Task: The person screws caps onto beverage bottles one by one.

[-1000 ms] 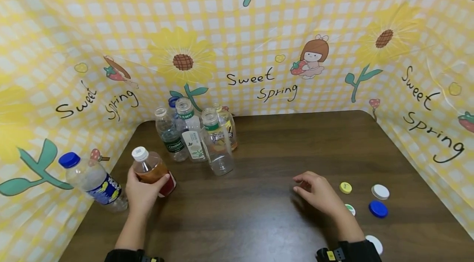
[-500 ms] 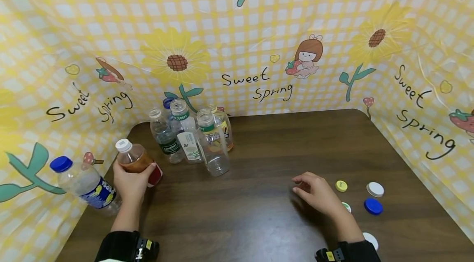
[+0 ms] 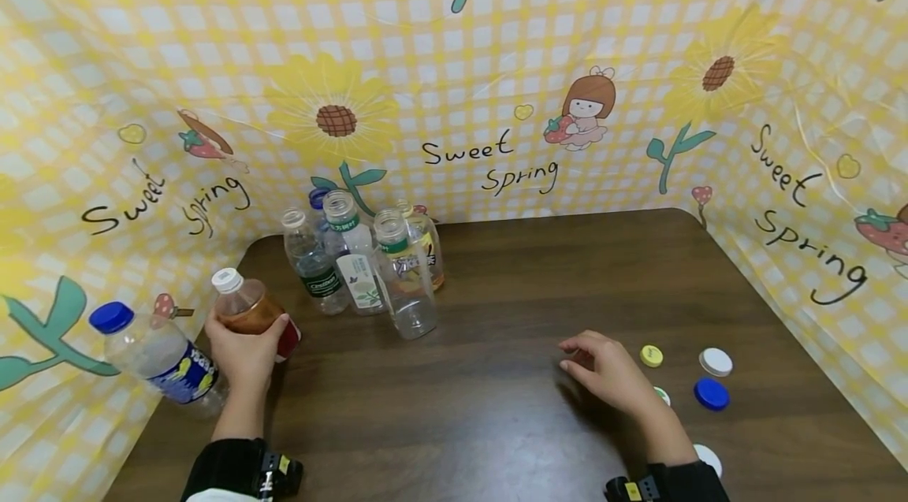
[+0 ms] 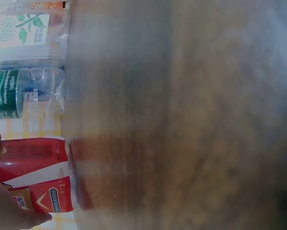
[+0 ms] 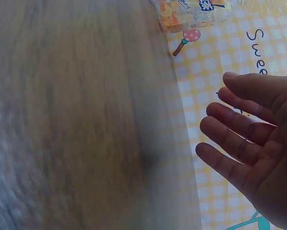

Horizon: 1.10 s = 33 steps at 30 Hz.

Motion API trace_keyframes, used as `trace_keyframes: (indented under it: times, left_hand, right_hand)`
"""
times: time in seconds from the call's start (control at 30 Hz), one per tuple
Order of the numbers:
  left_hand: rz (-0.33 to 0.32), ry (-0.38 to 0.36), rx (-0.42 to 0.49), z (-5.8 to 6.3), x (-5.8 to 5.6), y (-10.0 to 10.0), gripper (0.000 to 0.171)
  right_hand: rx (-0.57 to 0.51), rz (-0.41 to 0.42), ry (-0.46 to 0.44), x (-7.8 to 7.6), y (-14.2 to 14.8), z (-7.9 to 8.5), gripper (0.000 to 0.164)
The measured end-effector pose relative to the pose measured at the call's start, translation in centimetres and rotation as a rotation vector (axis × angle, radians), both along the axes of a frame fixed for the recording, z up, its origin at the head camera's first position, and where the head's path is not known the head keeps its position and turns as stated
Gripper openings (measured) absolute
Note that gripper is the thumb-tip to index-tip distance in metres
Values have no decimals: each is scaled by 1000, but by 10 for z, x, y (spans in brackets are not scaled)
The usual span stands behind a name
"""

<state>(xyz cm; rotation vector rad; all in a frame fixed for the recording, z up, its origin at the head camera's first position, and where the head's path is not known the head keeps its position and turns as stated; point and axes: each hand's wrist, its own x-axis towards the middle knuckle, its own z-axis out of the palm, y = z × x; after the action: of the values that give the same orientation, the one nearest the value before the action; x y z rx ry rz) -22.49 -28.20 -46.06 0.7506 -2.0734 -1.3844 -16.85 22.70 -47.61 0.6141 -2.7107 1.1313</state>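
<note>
Left hand point(image 3: 243, 350) grips red-label bottle point(image 3: 261, 306), left side of table point(image 3: 496, 407), between blue-capped bottle point(image 3: 159, 360) and bottle cluster point(image 3: 359, 281); right hand point(image 3: 603, 369) relaxed, fingers slightly bent, near yellow cap point(image 3: 651, 355)

Brown wood-grain table point(image 3: 489, 415); bottles point(image 3: 362, 275) at left; loose caps point(image 3: 712, 394) right

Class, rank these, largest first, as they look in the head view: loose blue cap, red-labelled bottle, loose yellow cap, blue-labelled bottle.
1. Blue-labelled bottle
2. Red-labelled bottle, partly covered by the left hand
3. Loose blue cap
4. Loose yellow cap
</note>
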Motion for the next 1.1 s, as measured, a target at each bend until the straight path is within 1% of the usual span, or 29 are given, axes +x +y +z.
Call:
trace_keyframes:
  times: [0.3, 0.5, 0.7, 0.77, 0.83, 0.9, 1.0, 1.07, 1.1]
  left_hand:
    - [-9, -13, -21, 2, -3, -2, 103]
    - [-13, -16, -21, 1, -4, -2, 105]
    - [-19, -33, -11, 1, -2, -1, 109]
    - [-18, -28, -7, 3, -1, 0, 110]
    - [-13, -3, -20, 8, -1, 2, 111]
    - [-5, 34, -35, 15, -1, 5, 112]
    - [24, 127, -92, 30, 1, 10, 110]
    - [51, 199, -151, 41, 3, 17, 106]
    - [65, 246, -189, 46, 4, 21, 103]
  right_hand:
    - [-3, 16, 19, 1, -1, -1, 19]
    - [-7, 29, -2, 2, -1, -2, 19]
    - [-14, 31, 6, 4, -1, -3, 19]
    - [-15, 34, 2, 4, 0, -3, 19]
    - [-16, 34, -9, 5, 0, -4, 19]
    - [-17, 36, -13, 4, 0, -4, 19]
    - [-13, 35, -21, 4, 0, -3, 20]
    - [-9, 34, -29, 4, 1, -3, 20]
    - [-7, 35, -33, 4, 1, -3, 20]
